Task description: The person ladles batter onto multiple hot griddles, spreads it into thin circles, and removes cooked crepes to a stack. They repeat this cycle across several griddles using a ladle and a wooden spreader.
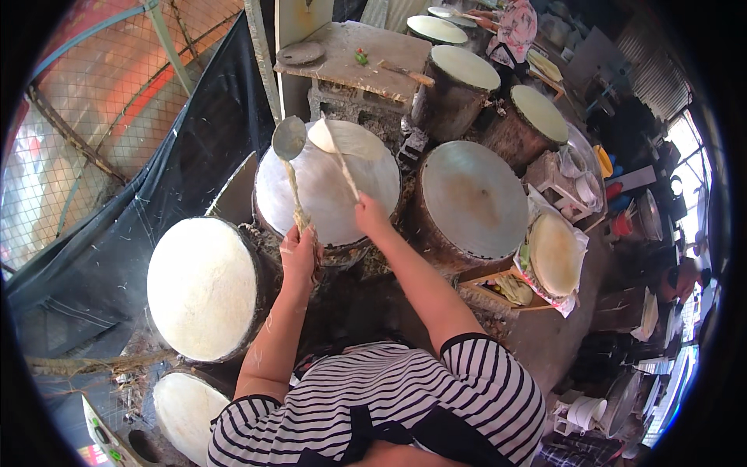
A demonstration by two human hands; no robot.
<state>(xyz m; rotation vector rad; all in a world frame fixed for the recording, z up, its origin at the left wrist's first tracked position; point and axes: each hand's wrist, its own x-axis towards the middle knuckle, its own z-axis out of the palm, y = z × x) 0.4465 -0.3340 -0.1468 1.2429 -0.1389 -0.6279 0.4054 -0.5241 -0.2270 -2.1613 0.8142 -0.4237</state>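
Note:
My left hand (299, 257) is closed on the dough-smeared handle of a metal ladle (289, 136), whose round head is over the far left edge of a pale round griddle (327, 214). My right hand (371, 215) grips a thin wooden stick (342, 163); it reaches across that griddle to a thin cream batter patch (363, 142) at the far side. Left of my left forearm is a griddle covered by a white round sheet (198, 288), with another pale one (187, 416) below it. A bare grey griddle (475, 194) stands to the right of my right hand.
A block ledge (350, 47) and several more drum griddles (463, 66) stand behind, with a person in floral clothing (513, 27). At right are a cloth-lined holder with flatbreads (554, 253) and a wooden crate (502, 296). Black sheeting (187, 140) and mesh line the left.

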